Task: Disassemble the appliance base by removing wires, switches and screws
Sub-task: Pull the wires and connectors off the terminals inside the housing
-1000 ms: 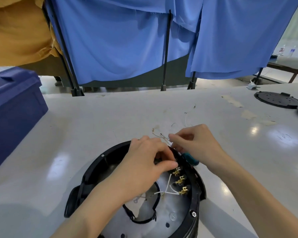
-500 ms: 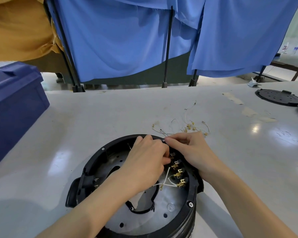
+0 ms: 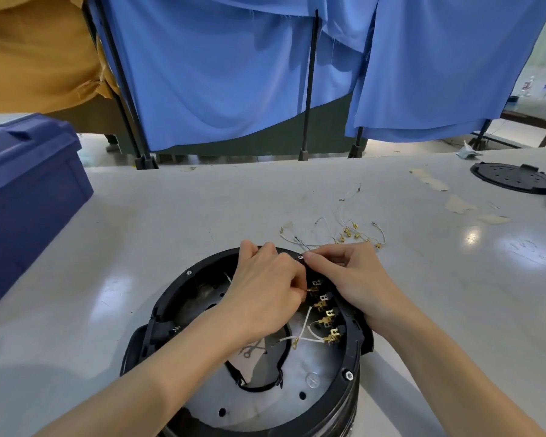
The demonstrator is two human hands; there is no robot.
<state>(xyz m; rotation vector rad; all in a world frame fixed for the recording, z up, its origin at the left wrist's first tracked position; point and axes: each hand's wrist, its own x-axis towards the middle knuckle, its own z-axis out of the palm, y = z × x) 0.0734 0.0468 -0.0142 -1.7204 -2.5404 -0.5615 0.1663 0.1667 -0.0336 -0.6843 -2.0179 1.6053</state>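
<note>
Several wires point(image 3: 349, 231) lie freed beyond your fingers; left hand point(image 3: 265, 288) pinches another terminal point(image 3: 311, 290), right hand point(image 3: 353, 279) grips the base point(image 3: 177, 288); screws point(image 3: 348, 375) remain.

Table point(image 3: 171, 216) bears base point(image 3: 344, 384), loose wires point(image 3: 347, 231), box point(image 3: 29, 190), perhaps lids point(image 3: 514, 178).

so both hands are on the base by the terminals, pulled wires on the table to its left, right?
Not left: the head view shows the wires on the table beyond the base, toward its right. Left hand and right hand are by the terminals.
</note>
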